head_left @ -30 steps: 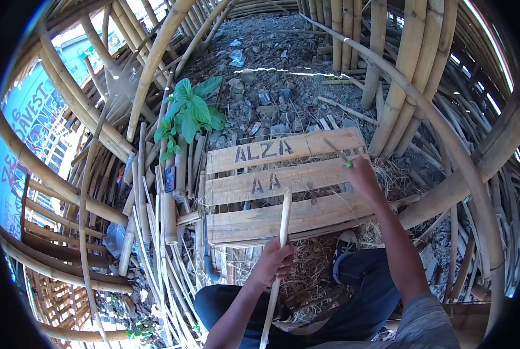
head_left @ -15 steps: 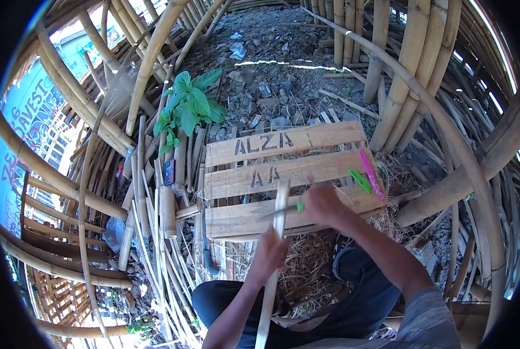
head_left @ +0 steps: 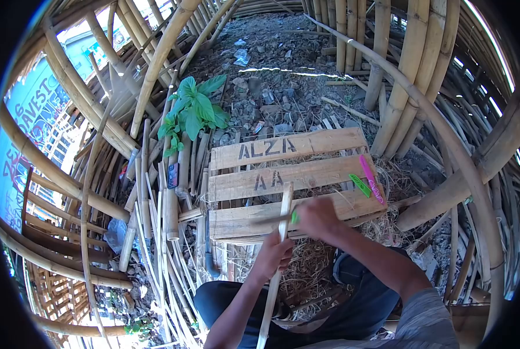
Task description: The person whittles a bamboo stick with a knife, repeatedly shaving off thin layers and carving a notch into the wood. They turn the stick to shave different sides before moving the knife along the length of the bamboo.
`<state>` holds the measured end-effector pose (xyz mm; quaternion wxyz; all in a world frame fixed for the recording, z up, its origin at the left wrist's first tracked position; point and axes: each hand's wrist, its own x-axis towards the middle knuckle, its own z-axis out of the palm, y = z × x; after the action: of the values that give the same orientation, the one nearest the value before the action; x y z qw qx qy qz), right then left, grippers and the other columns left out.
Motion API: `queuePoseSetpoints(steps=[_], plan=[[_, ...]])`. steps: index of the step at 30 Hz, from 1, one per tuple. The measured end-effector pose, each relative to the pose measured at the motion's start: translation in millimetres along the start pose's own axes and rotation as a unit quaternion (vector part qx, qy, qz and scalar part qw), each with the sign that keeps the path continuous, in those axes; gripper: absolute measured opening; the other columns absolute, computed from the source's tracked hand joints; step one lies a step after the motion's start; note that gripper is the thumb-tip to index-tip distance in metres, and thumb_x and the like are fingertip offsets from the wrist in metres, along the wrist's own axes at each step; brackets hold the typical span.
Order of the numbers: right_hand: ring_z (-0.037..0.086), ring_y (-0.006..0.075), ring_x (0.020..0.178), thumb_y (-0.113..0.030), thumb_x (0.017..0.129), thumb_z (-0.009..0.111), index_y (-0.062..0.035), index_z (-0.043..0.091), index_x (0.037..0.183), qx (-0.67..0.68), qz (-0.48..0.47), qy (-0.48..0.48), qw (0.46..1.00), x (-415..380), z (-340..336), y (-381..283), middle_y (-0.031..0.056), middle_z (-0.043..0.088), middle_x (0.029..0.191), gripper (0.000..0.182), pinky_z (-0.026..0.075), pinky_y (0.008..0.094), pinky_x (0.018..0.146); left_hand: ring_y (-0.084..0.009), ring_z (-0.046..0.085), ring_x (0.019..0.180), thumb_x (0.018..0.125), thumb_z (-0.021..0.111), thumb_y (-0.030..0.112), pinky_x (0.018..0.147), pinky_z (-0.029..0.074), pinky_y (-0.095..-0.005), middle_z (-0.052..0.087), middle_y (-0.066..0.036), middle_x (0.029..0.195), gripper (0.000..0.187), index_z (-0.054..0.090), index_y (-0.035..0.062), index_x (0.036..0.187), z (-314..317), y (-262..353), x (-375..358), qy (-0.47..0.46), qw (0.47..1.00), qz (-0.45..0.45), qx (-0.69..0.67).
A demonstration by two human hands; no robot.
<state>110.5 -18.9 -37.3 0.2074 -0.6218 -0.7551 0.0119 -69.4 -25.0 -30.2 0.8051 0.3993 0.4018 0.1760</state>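
Note:
My left hand (head_left: 274,256) is wrapped round a long, pale bamboo strip (head_left: 269,305), which slants upward from near my lap. My right hand (head_left: 318,218) grips a knife (head_left: 295,217) with a green handle. Its blade is blurred and lies across the strip, a little above my left fingers. Behind both hands is a slatted wooden crate (head_left: 260,154) with black stencilled letters. A pink cutter (head_left: 371,177) and a green cutter-like tool (head_left: 360,185) rest on the crate's right side.
Bamboo poles (head_left: 414,75) frame the space on both sides. Thin bamboo strips (head_left: 165,273) lie to my left, near a phone (head_left: 172,175) on a pole. A leafy plant (head_left: 197,110) grows past the crate. Straw and shavings (head_left: 315,270) cover the ground between my legs.
My right hand and the knife have shifted slightly left and closer to me along the strip. My left hand keeps its hold. The whole view has moved a little.

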Motion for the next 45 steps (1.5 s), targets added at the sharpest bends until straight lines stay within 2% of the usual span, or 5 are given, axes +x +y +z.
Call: queuePoseSetpoints(steps=[2, 6, 17, 24, 45], plan=[[0.064, 0.0315, 0.061, -0.025, 0.074, 0.059, -0.0041, 0.065, 0.069, -0.044, 0.392, -0.025, 0.919, 35.5, -7.3, 93.4, 0.0183, 0.063, 0.065, 0.022, 0.051, 0.0435, 0.057, -0.0035, 0.029, 0.037, 0.088, 0.047, 0.006, 0.032, 0.021, -0.0212, 0.032, 0.006, 0.051, 0.014, 0.038, 0.0124, 0.08, 6.8, -6.4, -12.1, -0.024, 0.999, -0.03, -0.008], [0.062, 0.0331, 0.059, -0.028, 0.08, 0.056, -0.0001, 0.064, 0.072, -0.139, 0.33, 0.133, 0.924, 15.5, 2.6, 145.6, 0.0186, 0.062, 0.065, 0.03, 0.049, 0.042, 0.054, -0.0047, 0.031, 0.038, 0.087, 0.048, 0.005, 0.033, 0.024, -0.0221, 0.033, 0.005, 0.052, 0.013, 0.038, 0.0111, 0.081, 11.2, -4.7, -13.8, -0.014, 0.999, -0.028, 0.011], [0.062, 0.034, 0.06, -0.022, 0.067, 0.065, -0.0051, 0.064, 0.063, 0.065, 0.006, -0.111, 0.992, 3.3, -4.9, -4.8, 0.0177, 0.059, 0.059, 0.018, 0.049, 0.0443, 0.06, -0.0056, 0.033, 0.039, 0.088, 0.049, 0.01, 0.033, 0.027, -0.0234, 0.035, 0.004, 0.053, 0.013, 0.037, 0.0077, 0.083, -0.1, 8.4, -7.4, 0.019, 0.999, 0.003, 0.036], [0.063, 0.0343, 0.063, -0.021, 0.07, 0.062, -0.0023, 0.066, 0.066, -0.022, 0.188, 0.03, 0.981, 33.4, 4.1, 35.9, 0.0176, 0.061, 0.061, 0.02, 0.051, 0.0442, 0.061, -0.0034, 0.027, 0.036, 0.086, 0.049, 0.006, 0.031, 0.022, -0.0211, 0.032, 0.006, 0.051, 0.013, 0.037, 0.011, 0.082, -4.2, 5.5, -1.1, 0.019, 1.0, 0.007, 0.023], [0.065, 0.0302, 0.059, -0.02, 0.069, 0.063, -0.0046, 0.065, 0.063, -0.037, 0.087, -0.049, 0.994, 7.9, -14.3, 8.4, 0.0157, 0.063, 0.062, 0.017, 0.051, 0.0415, 0.057, -0.0039, 0.03, 0.038, 0.086, 0.048, 0.008, 0.032, 0.023, -0.0213, 0.033, 0.006, 0.053, 0.011, 0.038, 0.0105, 0.082, -6.1, 8.8, -2.5, -0.01, 1.0, 0.015, 0.011]])
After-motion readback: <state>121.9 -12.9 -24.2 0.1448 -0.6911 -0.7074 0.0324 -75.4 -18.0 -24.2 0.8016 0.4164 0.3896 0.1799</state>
